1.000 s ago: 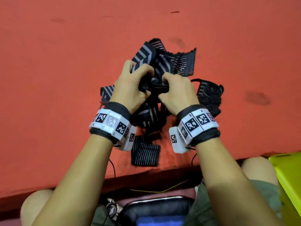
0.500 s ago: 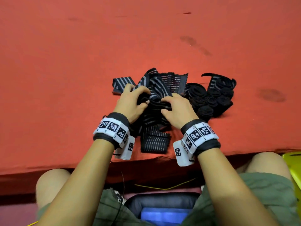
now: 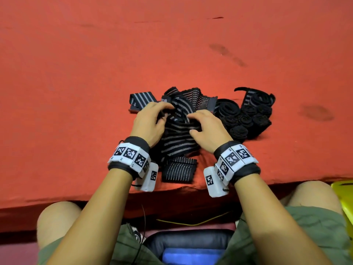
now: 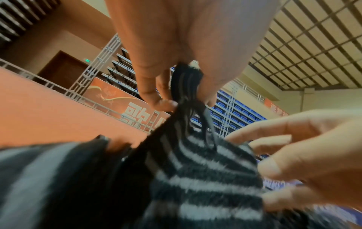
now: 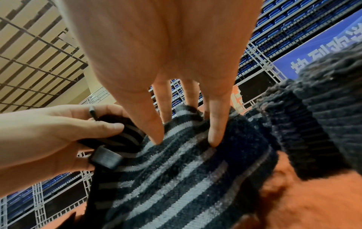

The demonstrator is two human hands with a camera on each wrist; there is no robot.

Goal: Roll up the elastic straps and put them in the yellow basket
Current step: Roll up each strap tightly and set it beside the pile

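Your strap lies loose atop the pile on the red bench. Your left hand pinches its bunched end, likely to start a tight roll; your right hand presses straight fingers on it as an anchor. Rolls sit just right of the pile. The basket shows past the bench edge, lower right.

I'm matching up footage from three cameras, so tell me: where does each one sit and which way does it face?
Head: worn high, facing forward and down at the red table; forearms, knees, both hands show.
Left wrist: looks along the left hand, which pinches the striped strap.
Right wrist: looks along the right hand, fingertips pressing the strap.
Shared: each wrist view also catches the other hand.
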